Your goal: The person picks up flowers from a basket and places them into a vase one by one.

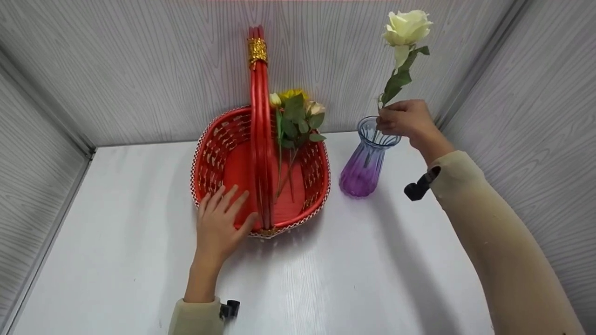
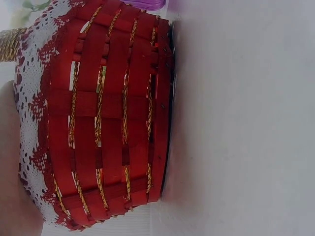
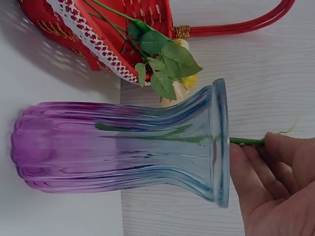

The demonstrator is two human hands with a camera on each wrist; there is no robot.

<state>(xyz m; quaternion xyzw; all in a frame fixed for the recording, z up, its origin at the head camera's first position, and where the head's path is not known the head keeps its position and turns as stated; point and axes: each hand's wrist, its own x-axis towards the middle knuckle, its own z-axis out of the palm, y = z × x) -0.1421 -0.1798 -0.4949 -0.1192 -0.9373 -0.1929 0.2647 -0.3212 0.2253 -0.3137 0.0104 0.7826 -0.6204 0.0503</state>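
My right hand (image 1: 407,122) pinches the green stem of a white rose (image 1: 406,29) just above the mouth of a glass vase (image 1: 361,170). The vase shades from clear blue at the rim to purple at the base. Through its glass, the stem's lower end (image 3: 142,133) shows inside, above the bottom. My left hand (image 1: 219,228) lies over the near left rim of a red woven basket (image 1: 200,167), fingers spread and straight. In the left wrist view, part of that hand (image 2: 19,177) is against the basket's white lace edging (image 2: 32,123).
Inside the basket lean several flowers with green leaves (image 1: 294,118), pale and yellow blooms against the far rim. A tall red handle (image 1: 260,93) with gold wrapping arches over it. White table (image 1: 125,232) below; grey wood-patterned panels (image 1: 139,70) stand behind and at both sides.
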